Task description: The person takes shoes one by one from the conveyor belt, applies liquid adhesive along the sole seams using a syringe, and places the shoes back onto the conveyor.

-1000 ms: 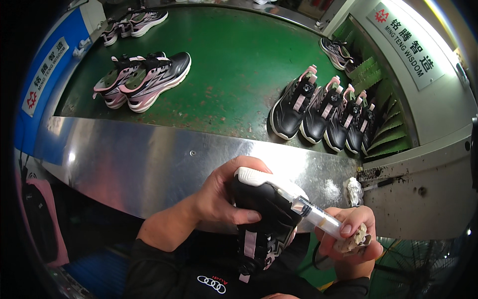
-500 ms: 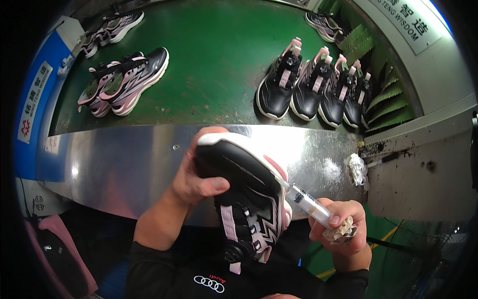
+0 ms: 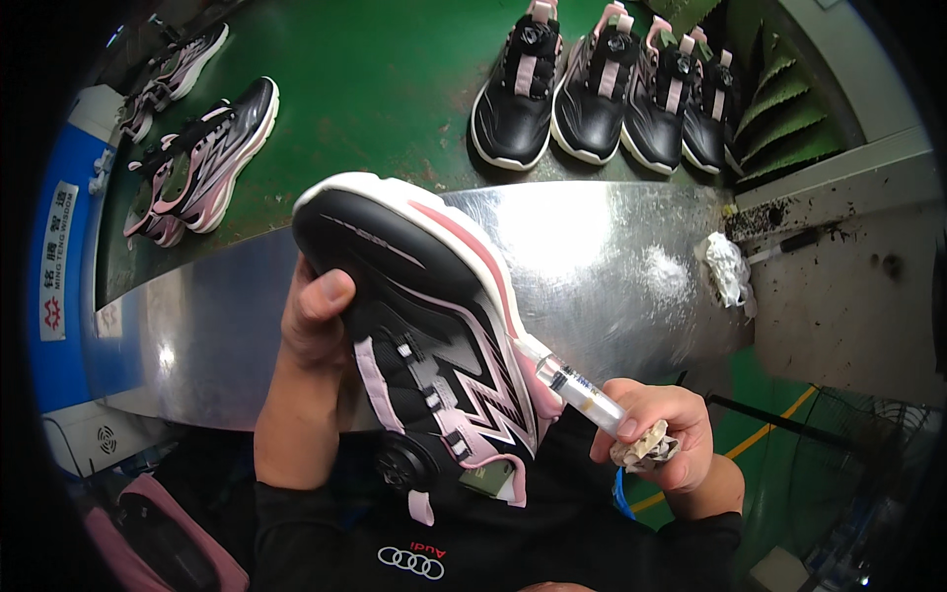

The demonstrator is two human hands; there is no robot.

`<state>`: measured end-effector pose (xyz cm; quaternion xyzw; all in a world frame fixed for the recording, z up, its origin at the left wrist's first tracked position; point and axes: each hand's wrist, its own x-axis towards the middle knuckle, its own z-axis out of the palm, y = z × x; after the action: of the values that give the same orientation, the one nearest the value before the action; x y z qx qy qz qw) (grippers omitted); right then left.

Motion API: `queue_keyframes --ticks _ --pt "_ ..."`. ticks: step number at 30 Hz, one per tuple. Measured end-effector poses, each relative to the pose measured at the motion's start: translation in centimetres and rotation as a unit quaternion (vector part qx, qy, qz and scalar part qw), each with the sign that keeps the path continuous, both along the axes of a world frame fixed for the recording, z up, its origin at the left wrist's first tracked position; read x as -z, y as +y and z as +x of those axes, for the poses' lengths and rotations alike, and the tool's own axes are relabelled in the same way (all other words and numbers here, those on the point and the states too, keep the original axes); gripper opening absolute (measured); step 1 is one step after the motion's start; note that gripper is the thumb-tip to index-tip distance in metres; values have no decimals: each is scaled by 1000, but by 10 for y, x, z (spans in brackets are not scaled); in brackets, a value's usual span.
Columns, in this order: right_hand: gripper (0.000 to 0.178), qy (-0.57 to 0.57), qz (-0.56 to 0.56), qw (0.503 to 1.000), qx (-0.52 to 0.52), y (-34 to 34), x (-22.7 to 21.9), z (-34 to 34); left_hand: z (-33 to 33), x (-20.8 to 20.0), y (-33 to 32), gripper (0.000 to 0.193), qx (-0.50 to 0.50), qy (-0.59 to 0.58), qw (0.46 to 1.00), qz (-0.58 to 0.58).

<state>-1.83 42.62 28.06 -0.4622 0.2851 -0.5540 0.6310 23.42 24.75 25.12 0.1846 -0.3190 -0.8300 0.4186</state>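
Your left grip (image 3: 314, 318) clasps the shoe (image 3: 419, 271), sole (image 3: 472, 240) apparently angled for the syringe (image 3: 584, 393) your right grip (image 3: 669, 419) clutches with wadding (image 3: 646, 450).

A blue panel (image 3: 69, 365) stands at left, green flaps (image 3: 772, 139) at right (yellow floor line (image 3: 774, 422) below).
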Motion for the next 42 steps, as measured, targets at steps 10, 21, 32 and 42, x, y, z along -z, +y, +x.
queue_keyframes --ticks 10,21,32,42 --pt "46 26 -5 1000 -1 33 9 -4 8 13 -5 56 7 62 996 68" --pt "45 27 -32 999 34 54 28 -8 18 28 -14 46 -38 5 994 105" --pt "44 41 -64 995 65 60 51 -7 9 24 -14 44 -72 -62 987 126" --pt "39 47 -81 991 95 53 66 1 83 19 -3 45 -113 -334 935 38"
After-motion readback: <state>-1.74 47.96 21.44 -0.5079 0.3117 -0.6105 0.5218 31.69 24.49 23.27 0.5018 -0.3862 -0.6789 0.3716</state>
